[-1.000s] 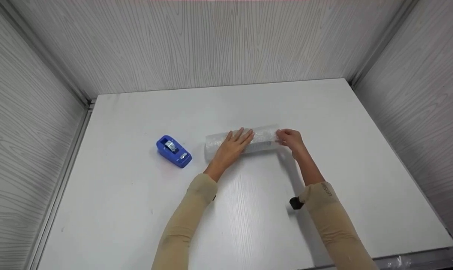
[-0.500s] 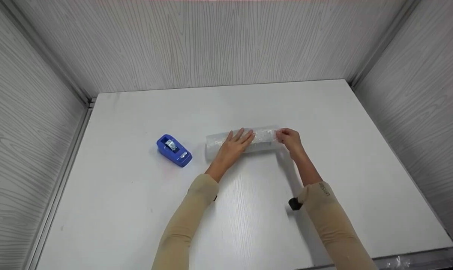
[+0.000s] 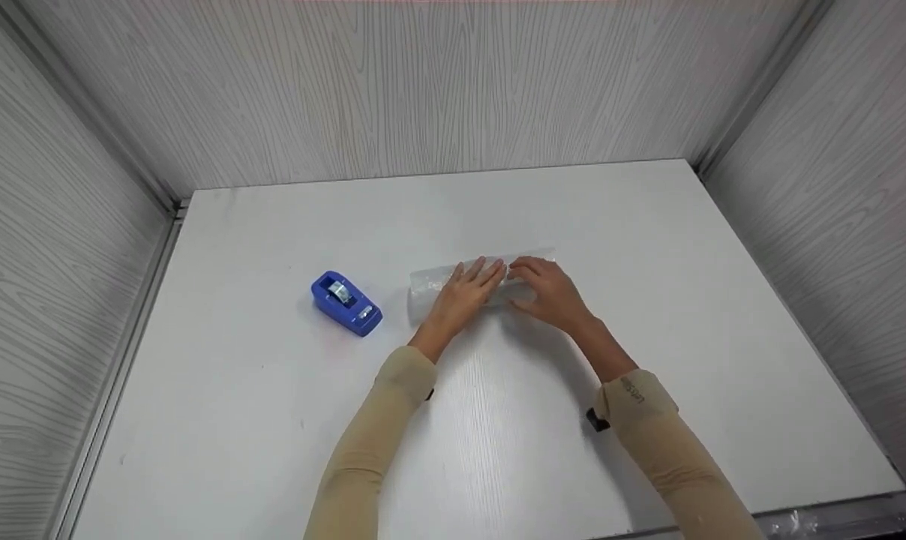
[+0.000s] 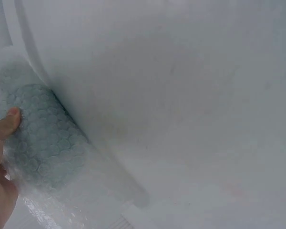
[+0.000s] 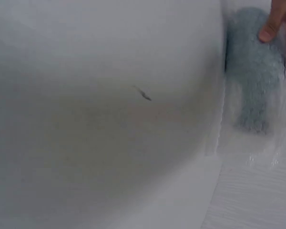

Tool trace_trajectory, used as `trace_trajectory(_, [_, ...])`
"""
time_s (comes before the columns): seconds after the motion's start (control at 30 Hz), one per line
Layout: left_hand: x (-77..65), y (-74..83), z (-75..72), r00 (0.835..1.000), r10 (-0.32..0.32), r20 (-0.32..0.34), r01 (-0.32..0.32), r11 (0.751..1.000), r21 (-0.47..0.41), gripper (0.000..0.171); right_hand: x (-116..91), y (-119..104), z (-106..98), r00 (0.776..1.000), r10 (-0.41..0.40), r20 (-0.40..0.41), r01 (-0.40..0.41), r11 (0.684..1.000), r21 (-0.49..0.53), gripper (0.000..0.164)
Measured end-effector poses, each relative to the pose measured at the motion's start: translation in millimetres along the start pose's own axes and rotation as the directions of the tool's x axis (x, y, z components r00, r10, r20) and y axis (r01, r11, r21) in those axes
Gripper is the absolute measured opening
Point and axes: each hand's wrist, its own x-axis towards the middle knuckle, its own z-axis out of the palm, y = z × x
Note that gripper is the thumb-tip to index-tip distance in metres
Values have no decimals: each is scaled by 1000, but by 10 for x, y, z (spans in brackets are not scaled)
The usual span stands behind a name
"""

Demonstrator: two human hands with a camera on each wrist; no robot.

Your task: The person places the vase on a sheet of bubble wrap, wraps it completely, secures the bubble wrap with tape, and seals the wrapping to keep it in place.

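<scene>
A roll of bubble wrap (image 3: 424, 298) lies crosswise on the white table. My left hand (image 3: 459, 301) rests on top of it with fingers spread and mostly straight. Just to the right, my right hand (image 3: 549, 295) bends over the roll, fingers loosely curved at its top and thumb apart on the near side. Its palm covers much of the right end. In the left wrist view, a thumb lies against the bubbled surface of the wrap (image 4: 47, 138). The right wrist view shows something dark and greenish inside the wrap (image 5: 255, 78), its kind hidden by the plastic.
A blue tape dispenser (image 3: 347, 303) with a roll of clear tape stands to the left of the wrap. Pale wood-grain panels (image 3: 423, 90) enclose the table (image 3: 220, 360) at the back and both sides. A grey strip (image 3: 828, 519) runs along the front right edge.
My right hand has let go of a clear shiny strip at the roll's right end and moved left over the wrap, close beside my left hand. The left hand stays in place.
</scene>
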Motion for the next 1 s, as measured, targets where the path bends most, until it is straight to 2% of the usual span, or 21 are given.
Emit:
trace_trajectory(0.1, [25, -35, -23, 999, 2, 50, -2, 1000, 6, 55, 29, -63, 78, 996, 6, 94, 0, 998, -61, 50])
trace_trajectory(0.23, [62, -97, -55, 993, -7, 118, 11, 999, -32, 57, 87, -99, 152, 986, 84, 145, -66, 990, -123, 58])
trace_trajectory(0.37, [101, -171, -57, 989, -43, 139, 66, 984, -165, 59, 170, -71, 187, 985, 100, 141, -81, 987, -137, 50])
trace_trajectory(0.5, [124, -235, -43, 987, -83, 137, 123, 939, -320, 55, 251, -20, 194, 988, 83, 127, -68, 991, -111, 41])
trace_trajectory(0.63, [118, -269, -23, 987, -119, 105, 152, 902, -403, 48, 319, -6, 192, 981, 67, 184, -59, 997, -51, 52])
trace_trajectory(0.77, [112, -264, 10, 985, -171, 26, 167, 898, -408, 38, 359, -13, 186, 963, 118, 243, -124, 992, 10, 64])
trace_trajectory(0.87, [116, -240, 28, 973, -230, -15, 203, 887, -414, 34, 375, -18, 180, 951, 171, 257, -185, 982, 31, 62])
trace_trajectory(1.0, [117, -194, 51, 957, -284, -48, 236, 869, -435, 37, 379, -15, 176, 952, 178, 248, -198, 979, 57, 58])
